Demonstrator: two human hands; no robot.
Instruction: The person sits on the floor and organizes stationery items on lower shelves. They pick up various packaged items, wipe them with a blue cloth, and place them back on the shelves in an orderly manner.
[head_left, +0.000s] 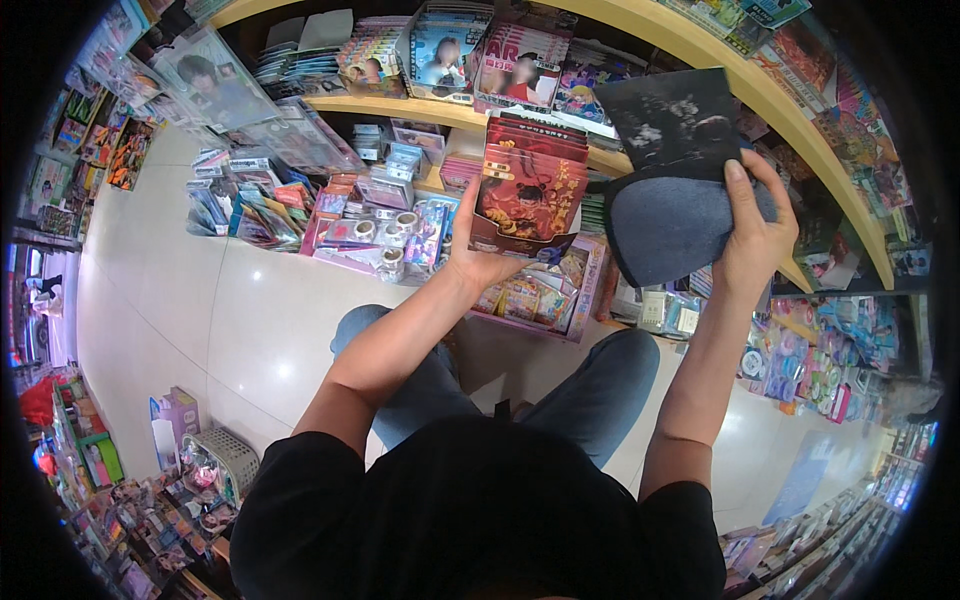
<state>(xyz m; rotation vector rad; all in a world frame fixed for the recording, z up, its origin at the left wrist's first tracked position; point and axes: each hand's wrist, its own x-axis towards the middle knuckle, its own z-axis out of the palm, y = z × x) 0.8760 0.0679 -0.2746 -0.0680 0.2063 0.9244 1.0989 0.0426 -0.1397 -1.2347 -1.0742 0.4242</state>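
Observation:
In my left hand (480, 247) rests an opened red display box (529, 199) packed with upright red illustrated packets, held near the middle of the view. My right hand (757, 217) is closed on a blue-grey cloth (667, 225) with a dark edge. A black printed sheet or packet (671, 120) stands just above the cloth, against my right fingertips; whether it is gripped along with the cloth is hard to tell. Below the red box lies a pink-edged tray (581, 322) of small colourful packets, in front of my knees.
A curved wooden shelf (390, 105) holds display boxes of cards and booklets. On the lower level and floor are clear-wrapped packets (255, 180) and rolls of tape (394, 262). A grey plastic basket (240, 457) stands behind at the left. More stocked shelves (862, 345) line the right.

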